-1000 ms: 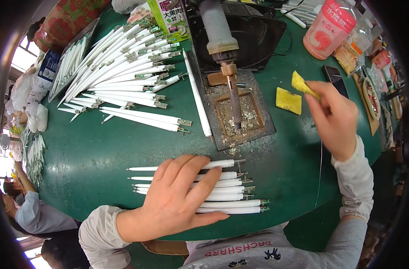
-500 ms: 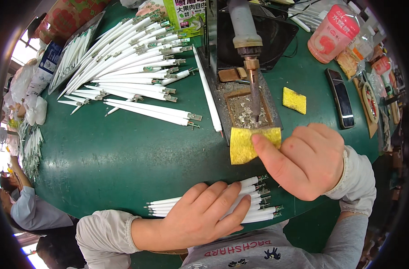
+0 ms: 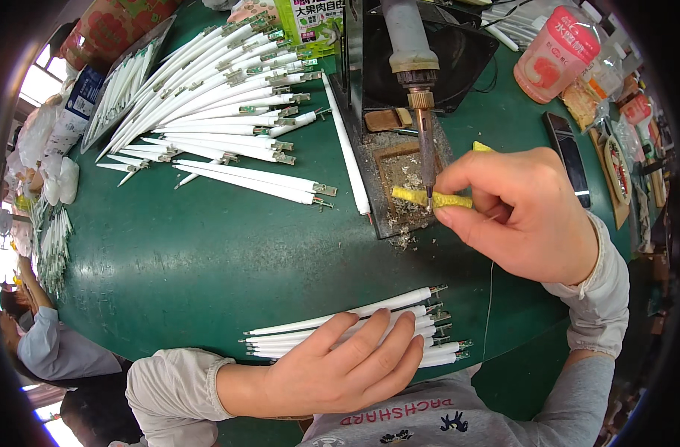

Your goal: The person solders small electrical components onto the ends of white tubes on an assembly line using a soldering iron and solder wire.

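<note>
My right hand [image 3: 522, 212] pinches a folded yellow sponge [image 3: 409, 196] between thumb and forefinger. The sponge is against the tip of a soldering iron [image 3: 425, 141], which points down from a stand above a small solder-flecked tray [image 3: 385, 225]. A thin wire [image 3: 491, 298] hangs down by this hand; where its upper end is held is hidden. My left hand [image 3: 347, 361] lies with fingers apart over a row of white pen-like sticks [image 3: 340, 312] near the table's front edge. Small green circuit boards show at their right ends. The palm hides part of the row.
Many similar white sticks [image 3: 206, 97] fan out at the far left, and one stick [image 3: 346, 149] lies along the iron's stand. Another yellow sponge [image 3: 481, 147], partly covered, a dark phone [image 3: 567, 153] and a pink bottle [image 3: 554, 56] are at the right. A person [image 3: 64, 350] sits at the left.
The sponge, held flat beneath the iron's tip before, is now folded and pinched at the tip. My right hand has turned and moved up and right. The left hand has shifted slightly, uncovering more of the sticks.
</note>
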The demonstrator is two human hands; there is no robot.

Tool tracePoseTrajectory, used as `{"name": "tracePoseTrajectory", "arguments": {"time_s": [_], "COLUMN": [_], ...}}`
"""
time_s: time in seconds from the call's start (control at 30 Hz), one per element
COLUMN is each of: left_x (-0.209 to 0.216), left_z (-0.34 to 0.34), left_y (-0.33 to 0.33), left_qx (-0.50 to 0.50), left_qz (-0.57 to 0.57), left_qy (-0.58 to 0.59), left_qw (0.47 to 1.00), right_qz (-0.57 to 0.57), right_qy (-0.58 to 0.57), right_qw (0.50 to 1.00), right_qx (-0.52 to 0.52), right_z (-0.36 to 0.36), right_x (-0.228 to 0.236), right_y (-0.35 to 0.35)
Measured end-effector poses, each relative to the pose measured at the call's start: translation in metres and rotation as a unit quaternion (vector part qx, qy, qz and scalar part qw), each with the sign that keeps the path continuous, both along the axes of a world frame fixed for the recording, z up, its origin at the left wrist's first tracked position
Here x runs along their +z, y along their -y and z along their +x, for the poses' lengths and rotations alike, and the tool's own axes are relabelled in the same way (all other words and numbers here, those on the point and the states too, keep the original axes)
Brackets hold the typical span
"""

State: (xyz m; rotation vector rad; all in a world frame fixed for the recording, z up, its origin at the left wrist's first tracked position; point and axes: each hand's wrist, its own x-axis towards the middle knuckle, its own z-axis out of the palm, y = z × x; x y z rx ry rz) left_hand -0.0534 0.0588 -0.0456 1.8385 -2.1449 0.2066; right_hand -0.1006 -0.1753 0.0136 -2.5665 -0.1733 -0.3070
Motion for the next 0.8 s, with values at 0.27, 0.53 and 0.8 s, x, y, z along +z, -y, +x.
{"name": "tracePoseTrajectory", "arguments": {"time_s": [0.27, 0.53, 0.8], "left_x": [0.014, 0.01, -0.006], "left_z": [0.012, 0.145, 0.255], "left_y": [-0.008, -0.03, -0.105], "left_qx": [0.048, 0.358, 0.507], "left_qz": [-0.05, -0.076, 0.001], "left_qy": [0.003, 0.098, 0.254], "left_qw": [0.998, 0.925, 0.824], "right_qz": [-0.144, -0.204, -0.034], "right_qy": [0.066, -0.007, -0.019], "right_qw": [0.986, 0.95, 0.994], "right_qx": [-0.051, -0.235, -0.098], "right_z": [-0.011, -0.031, -0.023], "right_x": [-0.017, -0.019, -0.014], "right_y": [0.005, 0.036, 0.015]}}
